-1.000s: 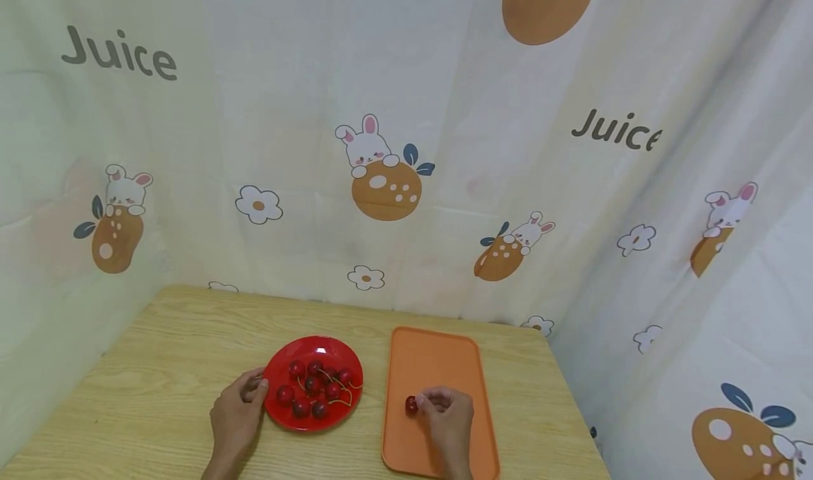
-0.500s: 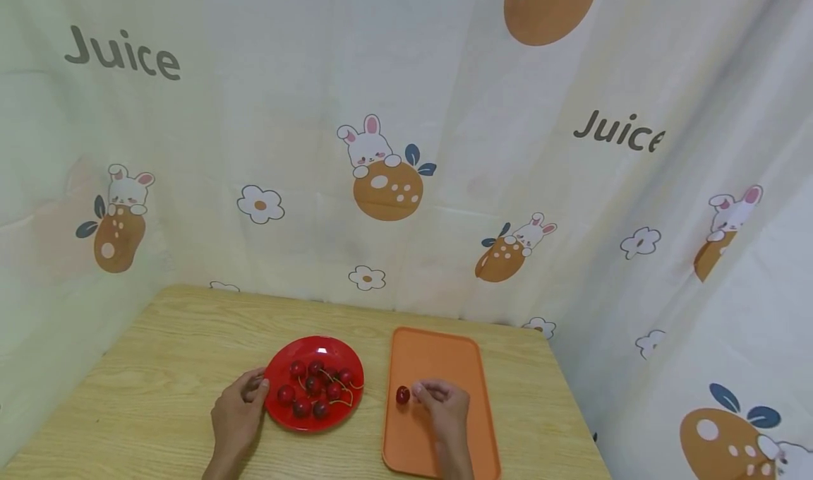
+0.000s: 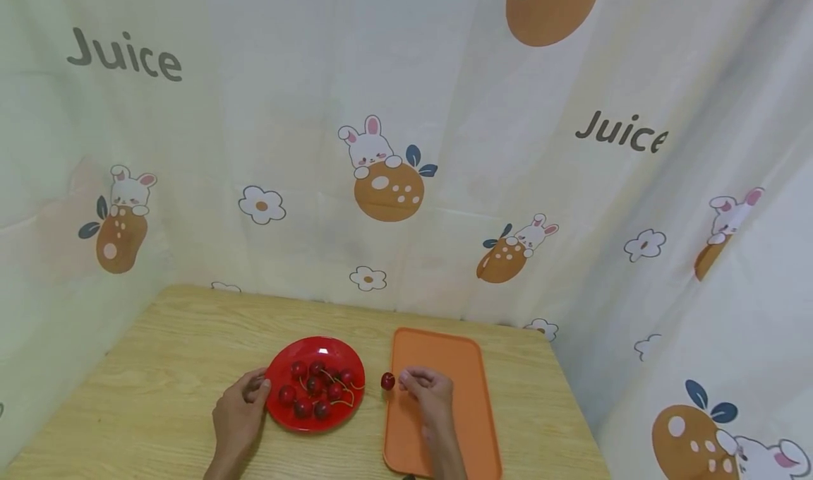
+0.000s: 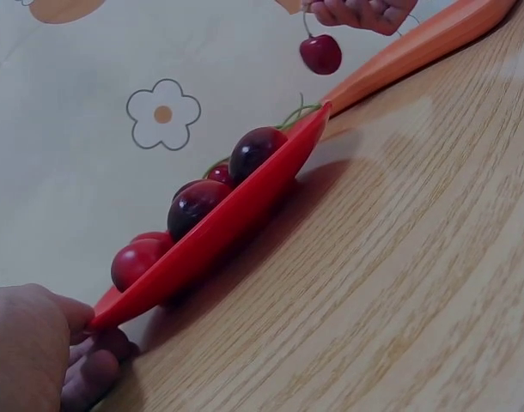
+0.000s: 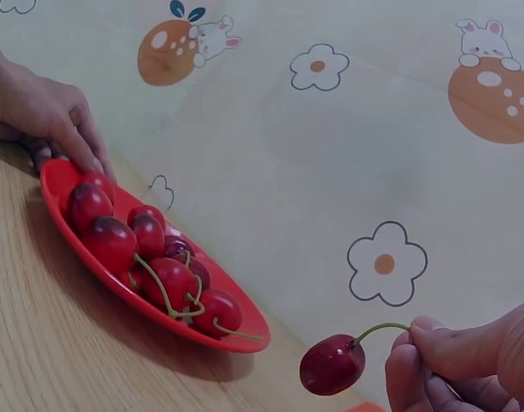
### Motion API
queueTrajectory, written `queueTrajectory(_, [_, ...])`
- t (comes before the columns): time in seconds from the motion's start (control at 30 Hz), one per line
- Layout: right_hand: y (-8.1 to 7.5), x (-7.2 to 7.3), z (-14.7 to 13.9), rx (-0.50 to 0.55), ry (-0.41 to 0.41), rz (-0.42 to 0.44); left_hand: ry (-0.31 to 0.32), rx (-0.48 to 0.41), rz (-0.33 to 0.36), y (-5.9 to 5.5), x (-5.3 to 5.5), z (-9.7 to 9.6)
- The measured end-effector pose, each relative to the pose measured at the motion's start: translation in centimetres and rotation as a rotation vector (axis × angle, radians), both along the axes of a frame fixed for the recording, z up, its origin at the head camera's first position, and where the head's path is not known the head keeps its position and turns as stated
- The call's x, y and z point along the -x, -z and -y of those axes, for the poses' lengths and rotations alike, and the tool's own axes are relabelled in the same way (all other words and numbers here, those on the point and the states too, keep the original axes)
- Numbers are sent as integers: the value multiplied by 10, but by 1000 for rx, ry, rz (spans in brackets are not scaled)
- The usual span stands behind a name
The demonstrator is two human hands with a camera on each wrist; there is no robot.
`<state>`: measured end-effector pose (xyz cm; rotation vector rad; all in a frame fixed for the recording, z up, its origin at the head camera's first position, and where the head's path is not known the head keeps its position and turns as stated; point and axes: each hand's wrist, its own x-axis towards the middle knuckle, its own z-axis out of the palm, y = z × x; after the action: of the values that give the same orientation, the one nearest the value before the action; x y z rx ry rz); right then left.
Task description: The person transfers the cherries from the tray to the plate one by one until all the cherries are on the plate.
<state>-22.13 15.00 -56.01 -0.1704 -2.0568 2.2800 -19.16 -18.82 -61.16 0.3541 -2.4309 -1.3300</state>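
Note:
My left hand (image 3: 238, 413) pinches the left rim of a red plate (image 3: 338, 351), thumb on top and fingers below in the left wrist view. Several dark red cherries (image 5: 112, 243) lie on the plate, some with green stems. My right hand (image 3: 432, 394) holds a single cherry (image 5: 332, 365) by its thin stem, between thumb and index finger. That cherry hangs in the air over the tray's left edge in the head view, right of the plate. The orange tray (image 3: 466, 416) lies under my right hand and forearm.
Plate and tray stand side by side on a wood-grain table (image 3: 190, 346), a narrow strip of table between them. A pale curtain (image 3: 292, 113) printed with rabbits, fruit and flowers hangs behind the table and along its sides.
My right hand has moved left and away from me, carrying the cherry from over the tray's middle to its left edge. The left hand and plate have stayed put.

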Motion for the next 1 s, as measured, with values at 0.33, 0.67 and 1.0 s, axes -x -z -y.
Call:
queueTrajectory(0.33, [0,11,9,2,-117,15,-7,3,-10,5,-1,-1])
queueTrajectory(0.67, [-4,22,20,-12,-165,-17,-24,10,-27,7,1,-1])
queueTrajectory(1.0, [-4,29,37,-6,-192,-52,-17,20,-32,5,2,1])
